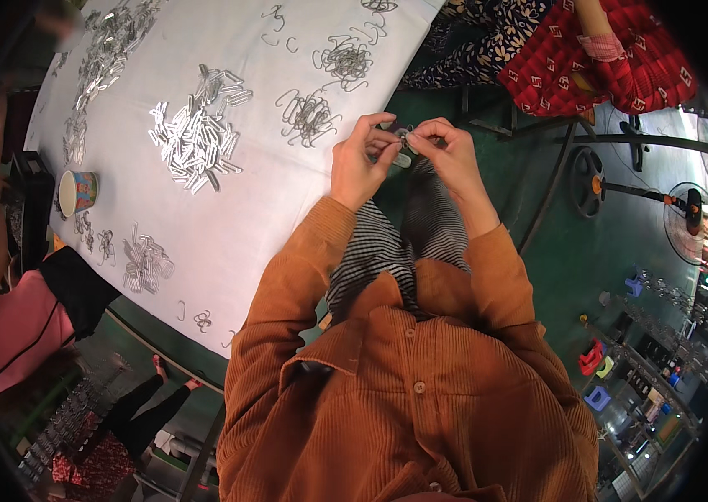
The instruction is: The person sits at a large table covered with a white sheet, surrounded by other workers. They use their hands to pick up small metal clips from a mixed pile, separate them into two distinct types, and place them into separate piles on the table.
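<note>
My left hand [360, 159] and my right hand [448, 152] meet just past the table's right edge, above my lap. Thumb and forefinger of each are pinched together on a small metal piece [402, 139] between them. Its exact shape is too small to make out. On the table beside my left hand lies a tangled heap of bent wire hooks [310, 117]. Another heap of wire hooks [346, 60] sits farther off. Left of these is a pile of short, shiny, flat metal pieces [195, 142].
The white-covered table [262, 209] also bears a loop-shaped wire pile [148, 263], a paper cup [78, 193] and a long metal heap [107, 50]. A person in red [605, 63] sits at far right, one in pink [19, 335] at left. A fan [693, 213] stands right.
</note>
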`<state>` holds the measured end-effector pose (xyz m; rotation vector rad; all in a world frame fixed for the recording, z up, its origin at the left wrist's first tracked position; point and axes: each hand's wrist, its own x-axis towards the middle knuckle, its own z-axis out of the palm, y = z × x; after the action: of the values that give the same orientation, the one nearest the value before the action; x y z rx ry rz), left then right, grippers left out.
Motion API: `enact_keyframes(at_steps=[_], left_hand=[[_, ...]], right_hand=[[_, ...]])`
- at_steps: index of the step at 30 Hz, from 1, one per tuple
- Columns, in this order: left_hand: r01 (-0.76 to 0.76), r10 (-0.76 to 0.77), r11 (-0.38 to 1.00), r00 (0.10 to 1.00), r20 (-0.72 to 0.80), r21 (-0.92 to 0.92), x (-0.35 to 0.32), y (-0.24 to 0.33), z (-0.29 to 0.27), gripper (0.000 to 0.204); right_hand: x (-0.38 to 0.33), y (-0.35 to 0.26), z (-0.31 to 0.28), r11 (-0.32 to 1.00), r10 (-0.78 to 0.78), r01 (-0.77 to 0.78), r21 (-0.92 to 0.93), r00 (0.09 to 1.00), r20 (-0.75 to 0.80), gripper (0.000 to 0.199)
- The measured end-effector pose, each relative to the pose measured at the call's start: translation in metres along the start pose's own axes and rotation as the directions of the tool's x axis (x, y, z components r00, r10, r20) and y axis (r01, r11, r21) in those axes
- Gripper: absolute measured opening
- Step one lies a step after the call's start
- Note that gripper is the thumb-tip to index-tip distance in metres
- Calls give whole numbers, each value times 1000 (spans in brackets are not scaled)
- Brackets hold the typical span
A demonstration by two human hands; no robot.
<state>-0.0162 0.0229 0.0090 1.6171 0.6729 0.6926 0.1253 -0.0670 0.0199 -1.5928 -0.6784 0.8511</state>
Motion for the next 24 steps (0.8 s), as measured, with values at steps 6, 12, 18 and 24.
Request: enact_keyframes(at_steps=[6,12,18,24], left_hand=[[-12,12,1000,1000,-7,2,0,-4,-1,40],[-60,57,997,997,58,44,0,0,-5,31],[-54,288,806,906,-310,589,28,1,-96,22],[26,372,533,890,-262,846,46,-23,-160,11]], right_hand=[[5,2,9,995,18,-16,95,1000,-21,9],[0,14,10,976,-193,194,102,981,-20,5],[-5,8,9,965,-246,243,99,969,15,6],[-6,2,8,931,-359,361,-48,932,54,9]])
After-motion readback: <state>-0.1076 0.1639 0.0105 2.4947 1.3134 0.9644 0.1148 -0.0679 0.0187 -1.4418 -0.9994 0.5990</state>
